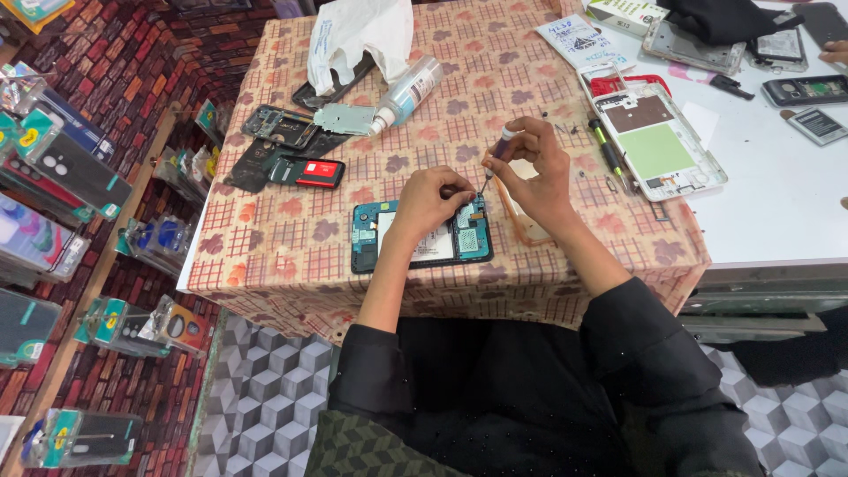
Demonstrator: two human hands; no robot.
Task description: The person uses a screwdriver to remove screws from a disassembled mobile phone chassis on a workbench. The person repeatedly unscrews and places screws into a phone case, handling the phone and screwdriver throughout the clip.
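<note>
An opened phone [422, 237] with a teal frame and bare circuit boards lies on the patterned tablecloth [291, 238] near the front edge. My left hand [433, 199] rests on top of it, fingers pressing on its upper part. My right hand [530, 168] holds a small screwdriver [497, 152] upright, with its tip down at the phone's upper right corner. A clear orange phone case [523, 221] lies under my right wrist.
At the back stand a spray bottle [408, 91], a white plastic bag [362, 31] and several dismantled phone parts [287, 146]. A white opened phone back [658, 137] lies to the right, more phones beyond it. Packaged phone cases [62, 177] hang at left.
</note>
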